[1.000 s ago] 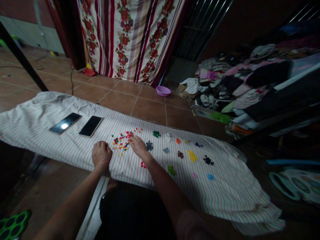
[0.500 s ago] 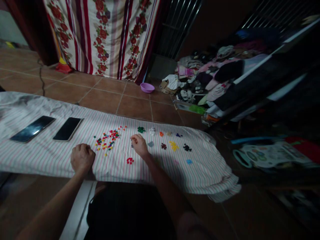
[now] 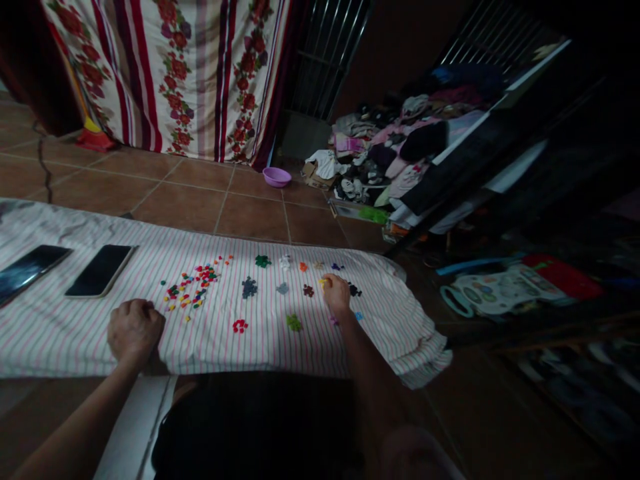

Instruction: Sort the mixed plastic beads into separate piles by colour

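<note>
Head view: my right hand (image 3: 330,288) bends over the yellow pieces (image 3: 322,282) on the striped cloth (image 3: 210,341); whether its fingertips pinch one, I cannot tell. My left hand (image 3: 135,328) lies curled near the mixed pieces (image 3: 199,293), its grip hidden. Pieces look light, hard, perhaps slippery: best pinched by opposite sides.

Pieces (image 3: 293,323) plastic-looking; cloth (image 3: 200,350) matt, creased; phones (image 3: 101,271) smooth, glossy.

Looks dim, sinking to near black at far right. Falls brightest midway along the striped cloth (image 3: 205,350), dulling toward its right end. Leaves a bluish sheen on the leftmost phone (image 3: 31,271), thin glints along metal bars (image 3: 329,50). Softens small pieces (image 3: 263,261); stretches shapes toward the edges.
</note>
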Demonstrator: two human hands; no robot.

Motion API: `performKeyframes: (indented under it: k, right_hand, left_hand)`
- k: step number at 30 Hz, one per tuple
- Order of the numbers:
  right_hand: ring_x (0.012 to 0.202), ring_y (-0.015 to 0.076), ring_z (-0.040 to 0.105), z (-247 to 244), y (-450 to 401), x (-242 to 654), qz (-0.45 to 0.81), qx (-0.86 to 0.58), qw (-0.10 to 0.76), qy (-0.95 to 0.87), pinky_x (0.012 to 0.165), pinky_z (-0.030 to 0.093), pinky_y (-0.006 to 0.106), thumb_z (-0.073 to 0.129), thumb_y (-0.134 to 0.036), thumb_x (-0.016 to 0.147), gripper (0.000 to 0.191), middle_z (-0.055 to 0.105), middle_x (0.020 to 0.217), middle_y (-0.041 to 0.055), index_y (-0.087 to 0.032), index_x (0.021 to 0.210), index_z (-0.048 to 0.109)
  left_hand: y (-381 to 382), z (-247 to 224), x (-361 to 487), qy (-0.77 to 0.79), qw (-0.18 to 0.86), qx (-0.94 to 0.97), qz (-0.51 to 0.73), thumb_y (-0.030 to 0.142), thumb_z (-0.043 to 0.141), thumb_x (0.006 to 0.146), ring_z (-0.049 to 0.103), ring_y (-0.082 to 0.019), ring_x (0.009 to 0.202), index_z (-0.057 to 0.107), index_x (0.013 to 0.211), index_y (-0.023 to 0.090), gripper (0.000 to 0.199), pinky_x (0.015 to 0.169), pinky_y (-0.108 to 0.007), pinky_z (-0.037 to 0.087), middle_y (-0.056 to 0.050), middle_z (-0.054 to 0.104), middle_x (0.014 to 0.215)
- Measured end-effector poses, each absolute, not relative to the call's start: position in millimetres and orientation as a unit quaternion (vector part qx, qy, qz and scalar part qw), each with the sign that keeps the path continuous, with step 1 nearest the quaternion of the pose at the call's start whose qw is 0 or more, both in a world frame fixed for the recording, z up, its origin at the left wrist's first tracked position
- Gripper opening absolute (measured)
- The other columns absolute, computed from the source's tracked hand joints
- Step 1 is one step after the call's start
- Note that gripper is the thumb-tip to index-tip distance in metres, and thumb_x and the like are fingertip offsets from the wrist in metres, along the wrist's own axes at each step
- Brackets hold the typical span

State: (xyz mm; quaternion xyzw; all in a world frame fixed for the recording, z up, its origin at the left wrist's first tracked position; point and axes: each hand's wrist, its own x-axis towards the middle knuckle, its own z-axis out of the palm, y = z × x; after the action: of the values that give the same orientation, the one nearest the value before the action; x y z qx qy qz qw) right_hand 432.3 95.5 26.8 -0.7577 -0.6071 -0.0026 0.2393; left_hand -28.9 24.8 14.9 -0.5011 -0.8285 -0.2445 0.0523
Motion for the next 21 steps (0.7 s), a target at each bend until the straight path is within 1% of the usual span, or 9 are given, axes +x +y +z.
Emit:
performKeyframes:
  k: [5,7,9,13,17,21]
  right_hand:
    - [0.089,0.0192,0.061,26.9,103.2,443.4,0.012,-0.775,0.181,-0.606,0.089,0.041,0.03,0.044,-0.012,0.078,0.03,0.071,0.095,0.0079,-0.016,0.089,0.071]
    - [0.089,0.0191,0.062,27.2,103.4,445.2,0.009,-0.767,0.175,-0.617,0.09,0.041,0.031,0.043,-0.012,0.078,0.03,0.071,0.094,0.0079,-0.016,0.086,0.072]
    - [0.089,0.0192,0.061,28.0,102.5,444.3,-0.008,-0.756,0.197,-0.625,0.09,0.041,0.032,0.042,-0.012,0.077,0.03,0.071,0.092,0.0077,-0.017,0.085,0.071]
    - [0.089,0.0205,0.061,31.8,102.9,423.2,-0.023,-0.706,0.278,-0.651,0.088,0.043,0.034,0.044,-0.016,0.076,0.029,0.069,0.093,0.0083,-0.017,0.089,0.07]
    - [0.081,0.0184,0.061,36.6,101.9,364.5,0.048,-0.617,0.335,-0.71,0.078,0.047,0.03,0.046,-0.022,0.08,0.027,0.066,0.093,0.0082,-0.017,0.094,0.069]
    - [0.073,0.0145,0.059,34.8,93.8,283.4,0.154,-0.519,0.335,-0.771,0.07,0.047,0.026,0.048,-0.021,0.083,0.022,0.063,0.086,0.0045,-0.019,0.093,0.067]
  left_hand:
    - [24.8,16.6,-28.2,-0.834,0.054,-0.505,-0.217,0.027,0.044,0.079,0.051,-0.026,0.091,0.061,0.086,0.014,0.023,0.072,-0.036,0.039,-0.013,0.06,0.093]
    - [24.8,16.0,-27.9,-0.833,0.067,-0.505,-0.217,0.026,0.044,0.079,0.051,-0.026,0.09,0.062,0.087,0.014,0.023,0.071,-0.035,0.038,-0.012,0.06,0.092]
    - [25.2,14.3,-28.2,-0.833,0.078,-0.504,-0.216,0.026,0.044,0.079,0.051,-0.025,0.088,0.062,0.086,0.015,0.022,0.07,-0.034,0.038,-0.012,0.06,0.09]
    - [27.1,9.4,-31.1,-0.829,0.086,-0.511,-0.211,0.026,0.043,0.08,0.05,-0.024,0.086,0.061,0.084,0.016,0.021,0.07,-0.034,0.037,-0.011,0.06,0.089]
    - [28.7,6.2,-33.6,-0.828,0.088,-0.509,-0.218,0.025,0.043,0.08,0.05,-0.023,0.088,0.06,0.085,0.017,0.019,0.072,-0.034,0.038,-0.01,0.06,0.09]
    - [28.5,6.5,-33.1,-0.825,0.084,-0.507,-0.236,0.023,0.044,0.079,0.05,-0.023,0.088,0.058,0.082,0.018,0.015,0.074,-0.035,0.038,-0.009,0.059,0.09]
